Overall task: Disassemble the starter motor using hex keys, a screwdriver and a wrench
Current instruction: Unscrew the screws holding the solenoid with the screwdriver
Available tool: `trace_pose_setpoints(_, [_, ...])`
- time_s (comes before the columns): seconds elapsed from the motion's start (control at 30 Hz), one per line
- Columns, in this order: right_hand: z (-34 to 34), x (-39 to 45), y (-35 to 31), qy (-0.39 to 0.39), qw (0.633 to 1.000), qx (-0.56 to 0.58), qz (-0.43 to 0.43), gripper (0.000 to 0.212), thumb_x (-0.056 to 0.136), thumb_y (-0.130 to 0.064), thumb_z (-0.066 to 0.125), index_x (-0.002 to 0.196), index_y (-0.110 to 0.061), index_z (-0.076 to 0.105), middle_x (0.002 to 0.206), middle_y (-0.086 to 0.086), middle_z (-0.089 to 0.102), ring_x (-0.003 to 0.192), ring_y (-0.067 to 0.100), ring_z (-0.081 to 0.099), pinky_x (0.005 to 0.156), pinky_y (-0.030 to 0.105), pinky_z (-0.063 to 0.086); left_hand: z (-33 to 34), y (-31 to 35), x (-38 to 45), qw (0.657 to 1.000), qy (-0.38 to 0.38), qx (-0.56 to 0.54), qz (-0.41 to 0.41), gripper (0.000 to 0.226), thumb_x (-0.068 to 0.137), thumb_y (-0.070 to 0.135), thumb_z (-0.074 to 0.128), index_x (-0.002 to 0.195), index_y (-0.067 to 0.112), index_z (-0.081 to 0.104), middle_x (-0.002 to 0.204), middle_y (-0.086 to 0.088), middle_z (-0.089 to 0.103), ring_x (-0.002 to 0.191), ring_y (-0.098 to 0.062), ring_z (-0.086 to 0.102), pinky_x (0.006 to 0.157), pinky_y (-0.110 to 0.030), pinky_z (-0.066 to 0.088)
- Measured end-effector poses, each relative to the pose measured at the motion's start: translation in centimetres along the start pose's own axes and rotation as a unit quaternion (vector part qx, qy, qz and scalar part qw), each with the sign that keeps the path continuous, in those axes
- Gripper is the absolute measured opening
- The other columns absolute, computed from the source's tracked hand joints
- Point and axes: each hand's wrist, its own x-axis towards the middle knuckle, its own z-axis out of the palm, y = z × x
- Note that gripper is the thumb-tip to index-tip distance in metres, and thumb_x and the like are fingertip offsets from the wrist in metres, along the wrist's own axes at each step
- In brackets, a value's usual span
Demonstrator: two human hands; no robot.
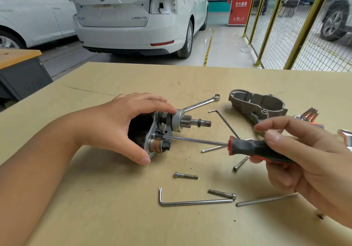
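The starter motor [163, 129] lies on its side on the wooden table [106, 198], pinion shaft pointing right. My left hand [122, 124] grips its black body, fingers over the top and thumb underneath. My right hand [297, 156] holds the red and black screwdriver [253, 147]. Its shaft runs left and the tip touches the plate beside the solenoid plunger. The removed aluminium nose housing [257, 106] rests at the back right. A combination wrench [202, 103] lies behind the motor.
Hex keys lie on the table: one [224, 122] behind the screwdriver, one [192, 202] near the front, a straight one [266, 200] beside it. Three loose bolts [185, 175], [222, 193], [240, 163] are scattered there. Shiny tools [312, 114] sit far right. White cars stand beyond the table.
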Motion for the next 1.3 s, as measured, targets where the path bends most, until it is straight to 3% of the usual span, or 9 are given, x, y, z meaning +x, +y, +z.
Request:
trace_pose_setpoints(0.17, [-0.50, 0.22, 0.35, -0.020, 0.999, 0.035, -0.010, 0.078, 0.047, -0.030, 0.103, 0.115, -0.012, 0.071, 0.089, 0.016, 0.066, 0.057, 0.020, 0.052, 0.055, 0.036, 0.047, -0.07, 0.03, -0.08, 1.000, 0.000, 0.001, 0.000, 0.104, 0.053, 0.055, 0.092, 0.144, 0.063, 0.043, 0.150, 0.045, 0.033, 0.145, 0.015, 0.026, 0.109, -0.002, 0.018])
trace_pose_setpoints(0.37, [-0.23, 0.12, 0.49, 0.006, 1.000, 0.001, 0.000, 0.072, 0.056, -0.059, 0.094, 0.106, -0.012, 0.072, 0.081, 0.031, 0.066, 0.040, 0.023, 0.041, 0.047, 0.027, 0.039, -0.06, 0.15, 0.00, 1.000, -0.005, 0.004, -0.006, 0.103, 0.053, 0.058, 0.091, 0.144, 0.065, 0.041, 0.150, 0.046, 0.030, 0.146, 0.016, 0.022, 0.114, -0.017, 0.022])
trace_pose_setpoints(0.57, [-0.81, 0.35, 0.62, -0.017, 1.000, 0.015, 0.003, 0.077, 0.043, -0.027, 0.104, 0.110, -0.011, 0.071, 0.087, 0.015, 0.064, 0.057, 0.019, 0.053, 0.052, 0.031, 0.045, -0.05, 0.09, -0.05, 1.000, -0.003, -0.002, -0.007, 0.103, 0.054, 0.057, 0.091, 0.144, 0.064, 0.043, 0.150, 0.045, 0.032, 0.146, 0.013, 0.025, 0.113, -0.019, 0.024])
trace_pose_setpoints(0.77, [-0.59, 0.29, 0.24, -0.008, 0.999, 0.008, 0.034, 0.072, 0.060, -0.061, 0.090, 0.111, -0.014, 0.071, 0.083, 0.034, 0.064, 0.040, 0.021, 0.040, 0.048, 0.026, 0.037, -0.02, -0.12, 0.03, 1.000, -0.003, 0.005, -0.006, 0.104, 0.053, 0.059, 0.090, 0.144, 0.065, 0.042, 0.153, 0.042, 0.032, 0.148, 0.010, 0.025, 0.115, -0.020, 0.023])
trace_pose_setpoints(0.87, [-0.61, 0.35, 0.17, -0.023, 1.000, 0.012, 0.001, 0.068, 0.059, -0.047, 0.096, 0.111, -0.011, 0.069, 0.084, 0.029, 0.065, 0.045, 0.022, 0.043, 0.048, 0.029, 0.039, 0.01, -0.10, 0.02, 1.000, 0.000, 0.010, 0.002, 0.104, 0.053, 0.058, 0.090, 0.145, 0.065, 0.041, 0.152, 0.043, 0.032, 0.147, 0.013, 0.025, 0.112, -0.009, 0.020])
trace_pose_setpoints(0.97, [-0.71, 0.30, 0.30, -0.012, 1.000, 0.004, -0.009, 0.075, 0.048, -0.032, 0.103, 0.112, -0.012, 0.070, 0.092, 0.021, 0.066, 0.059, 0.022, 0.052, 0.052, 0.033, 0.046, 0.00, -0.10, 0.03, 1.000, -0.002, 0.006, -0.001, 0.104, 0.053, 0.058, 0.090, 0.145, 0.064, 0.041, 0.152, 0.043, 0.032, 0.148, 0.011, 0.025, 0.113, -0.015, 0.022])
trace_pose_setpoints(1.07, [-0.23, 0.12, 0.37, 0.002, 1.000, -0.007, 0.005, 0.076, 0.045, -0.043, 0.102, 0.109, -0.014, 0.072, 0.091, 0.018, 0.070, 0.056, 0.021, 0.052, 0.048, 0.031, 0.045, -0.01, -0.10, 0.01, 1.000, 0.000, 0.010, 0.000, 0.104, 0.053, 0.059, 0.089, 0.145, 0.065, 0.040, 0.152, 0.044, 0.031, 0.147, 0.014, 0.024, 0.113, -0.009, 0.020])
trace_pose_setpoints(1.17, [0.06, 0.10, 0.15, 0.012, 0.999, -0.013, 0.030, 0.076, 0.050, -0.065, 0.092, 0.105, -0.016, 0.073, 0.085, 0.026, 0.069, 0.043, 0.022, 0.047, 0.045, 0.027, 0.040, -0.04, -0.01, -0.03, 1.000, -0.001, 0.011, -0.003, 0.105, 0.053, 0.059, 0.090, 0.145, 0.065, 0.039, 0.152, 0.044, 0.031, 0.148, 0.013, 0.024, 0.115, -0.017, 0.021])
trace_pose_setpoints(1.3, [-0.12, 0.16, 0.02, -0.007, 1.000, 0.001, 0.006, 0.074, 0.048, -0.046, 0.100, 0.107, -0.012, 0.071, 0.082, 0.019, 0.062, 0.048, 0.020, 0.043, 0.047, 0.028, 0.038, -0.06, 0.13, -0.07, 1.000, -0.006, 0.010, -0.010, 0.105, 0.053, 0.060, 0.090, 0.144, 0.068, 0.037, 0.152, 0.045, 0.029, 0.147, 0.014, 0.021, 0.116, -0.021, 0.021])
